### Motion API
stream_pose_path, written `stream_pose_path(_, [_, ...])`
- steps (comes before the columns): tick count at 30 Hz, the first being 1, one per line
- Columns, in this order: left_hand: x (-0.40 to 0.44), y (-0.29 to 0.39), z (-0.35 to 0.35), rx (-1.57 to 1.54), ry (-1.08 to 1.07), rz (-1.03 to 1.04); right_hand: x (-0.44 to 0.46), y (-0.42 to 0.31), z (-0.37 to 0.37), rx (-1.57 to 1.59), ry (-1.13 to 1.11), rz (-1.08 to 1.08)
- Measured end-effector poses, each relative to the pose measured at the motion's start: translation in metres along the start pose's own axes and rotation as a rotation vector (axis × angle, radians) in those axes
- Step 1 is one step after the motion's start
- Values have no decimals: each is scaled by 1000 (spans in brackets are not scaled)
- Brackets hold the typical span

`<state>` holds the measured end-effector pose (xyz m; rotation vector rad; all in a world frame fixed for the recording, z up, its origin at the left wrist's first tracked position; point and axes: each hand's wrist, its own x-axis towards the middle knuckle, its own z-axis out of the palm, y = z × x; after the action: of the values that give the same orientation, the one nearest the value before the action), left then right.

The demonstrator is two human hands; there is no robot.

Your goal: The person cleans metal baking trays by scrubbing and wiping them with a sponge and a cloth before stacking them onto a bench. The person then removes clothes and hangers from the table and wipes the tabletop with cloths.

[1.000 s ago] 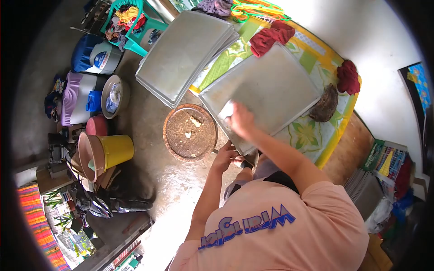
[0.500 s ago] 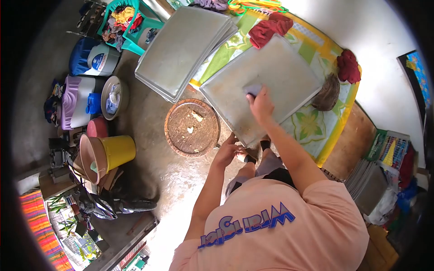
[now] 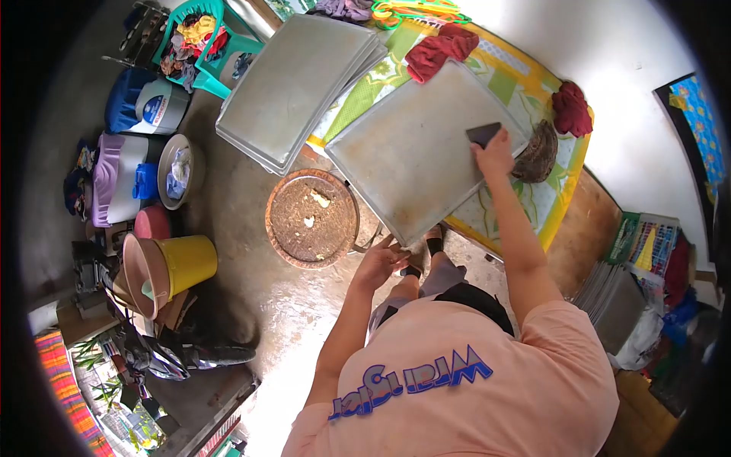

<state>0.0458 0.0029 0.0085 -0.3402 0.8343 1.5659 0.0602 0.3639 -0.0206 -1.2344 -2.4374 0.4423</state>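
My right hand (image 3: 495,156) grips a dark flat scraper (image 3: 484,135) against the right part of a grey metal tray (image 3: 415,145). The tray lies tilted on a table with a green and yellow patterned cloth (image 3: 499,213). Just below the tray's near corner is my left hand (image 3: 377,265), its fingers apart and nothing visible in them. A brown, rough-looking half-round object (image 3: 539,156) lies by the tray's right corner. One dark red cloth (image 3: 443,52) rests at its far corner.
To the left, more metal trays (image 3: 293,84) are stacked. A round wooden-rimmed container (image 3: 272,221) with pale scraps stands on the floor. Farther left are a yellow bucket (image 3: 190,263) and a green chair (image 3: 212,72) piled with clothes. Another red cloth (image 3: 571,109) lies at the table's right.
My right hand has slid the scraper from the tray's middle to its right side. My left hand has come slightly away from the near corner. The whole view has shifted a little.
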Motion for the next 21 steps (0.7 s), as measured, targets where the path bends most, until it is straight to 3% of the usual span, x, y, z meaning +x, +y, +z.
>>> stream_pose_path(2, [5, -5, -2, -19, -53, 52, -17, -14, -40, 21, -223, 231])
stream_pose_path(4, [8, -9, 0, -61, -26, 76, -78, -45, -10, 96, -201, -96])
stream_pose_path(6, [5, -9, 2, -116, 84, 72, -130, -92, -22, -111, -416, -300])
stream_pose_path(9, [-2, -13, 8, -235, 94, 123, -105, -66, -9, 115, -346, -22])
stream_pose_path(12, [0, -22, 0, -317, 87, 133, -63, -49, -41, 167, -238, 243])
stream_pose_path(15, [4, -24, 2, -344, 116, 148, -129, -85, 3, 52, -398, -100])
stream_pose_path(18, [4, -24, 0, -293, 116, 160, -155, -116, -6, 140, -466, -236])
stream_pose_path(21, [-3, -20, 9, -306, 90, 169, -99, -76, -4, 129, -346, 31])
